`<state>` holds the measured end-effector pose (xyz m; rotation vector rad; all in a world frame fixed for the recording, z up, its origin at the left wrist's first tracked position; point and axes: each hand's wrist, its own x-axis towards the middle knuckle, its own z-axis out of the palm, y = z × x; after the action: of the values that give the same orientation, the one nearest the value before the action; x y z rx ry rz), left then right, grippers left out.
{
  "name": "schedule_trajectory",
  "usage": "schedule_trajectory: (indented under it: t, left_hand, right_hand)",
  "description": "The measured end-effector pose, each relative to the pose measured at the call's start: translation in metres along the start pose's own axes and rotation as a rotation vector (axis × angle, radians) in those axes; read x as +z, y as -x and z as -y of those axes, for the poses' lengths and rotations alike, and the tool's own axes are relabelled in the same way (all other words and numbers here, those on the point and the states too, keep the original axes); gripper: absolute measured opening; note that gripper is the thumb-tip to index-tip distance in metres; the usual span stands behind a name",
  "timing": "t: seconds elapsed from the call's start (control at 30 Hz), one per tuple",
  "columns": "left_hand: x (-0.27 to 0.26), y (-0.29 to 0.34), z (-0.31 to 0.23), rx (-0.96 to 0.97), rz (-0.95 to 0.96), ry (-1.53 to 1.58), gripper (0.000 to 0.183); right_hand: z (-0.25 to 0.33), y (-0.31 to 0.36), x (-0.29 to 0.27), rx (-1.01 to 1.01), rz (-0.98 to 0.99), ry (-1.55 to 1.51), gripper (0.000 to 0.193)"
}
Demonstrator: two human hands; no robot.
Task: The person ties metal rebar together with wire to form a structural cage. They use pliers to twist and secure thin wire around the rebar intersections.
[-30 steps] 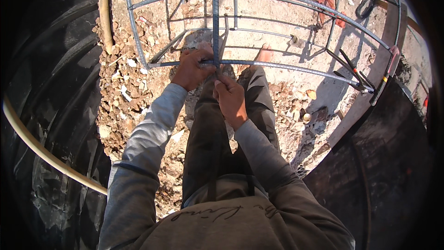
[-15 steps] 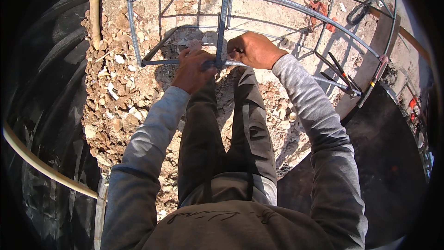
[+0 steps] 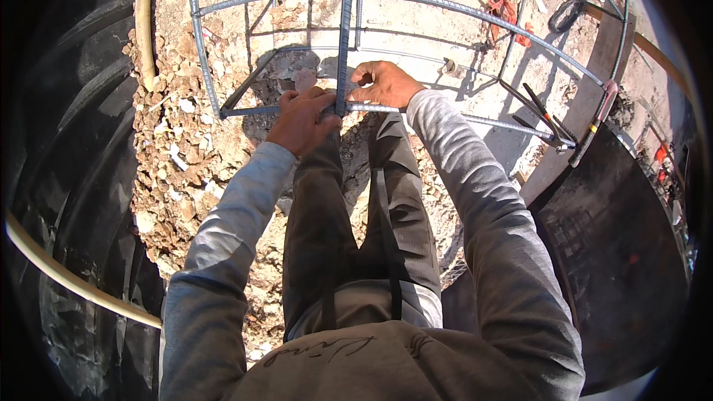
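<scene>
A cage of ridged steel rebar (image 3: 445, 4) stands in front of me. My left hand (image 3: 303, 120) is closed around the near horizontal rebar, just left of its crossing with an upright bar (image 3: 344, 37). On the other side of that crossing, my right hand (image 3: 388, 85) is curled, thumb and forefinger pinched close to the bar. Whatever is between those fingers is too small to make out. A hand tool with dark and orange handles (image 3: 546, 115) rests at the right end of the near bar.
Broken stones and rubble (image 3: 178, 156) cover the ground at left, beside black sheeting (image 3: 74, 141) and a pale pole (image 3: 82, 282). At right lie a wooden plank (image 3: 613, 48), a dark panel (image 3: 609, 252), a coil of wire (image 3: 572, 15) and orange scraps (image 3: 502, 15).
My right hand has shifted a little left, and its thumb and forefinger now show more. My left hand stays at the crossing. The whole view has shifted slightly.
</scene>
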<state>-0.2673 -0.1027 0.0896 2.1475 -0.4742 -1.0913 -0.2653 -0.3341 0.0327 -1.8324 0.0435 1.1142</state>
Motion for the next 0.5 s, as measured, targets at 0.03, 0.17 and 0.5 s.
schedule_trajectory:
  t: [0.03, 0.17, 0.5]
  left_hand:
    - [0.0, 0.003, 0.001, 0.0, 0.034, -0.006, 0.04]
    - [0.002, 0.004, 0.01, 0.002, 0.059, -0.076, 0.038]
    - [-0.011, -0.005, 0.006, -0.006, 0.16, -0.027, 0.032]
  right_hand:
    - [0.005, 0.011, 0.005, -0.202, -0.259, 0.18, 0.021]
    - [0.04, 0.093, 0.051, -0.287, -0.611, -0.036, 0.014]
    - [-0.002, 0.061, 0.127, -0.154, -0.634, -0.046, 0.022]
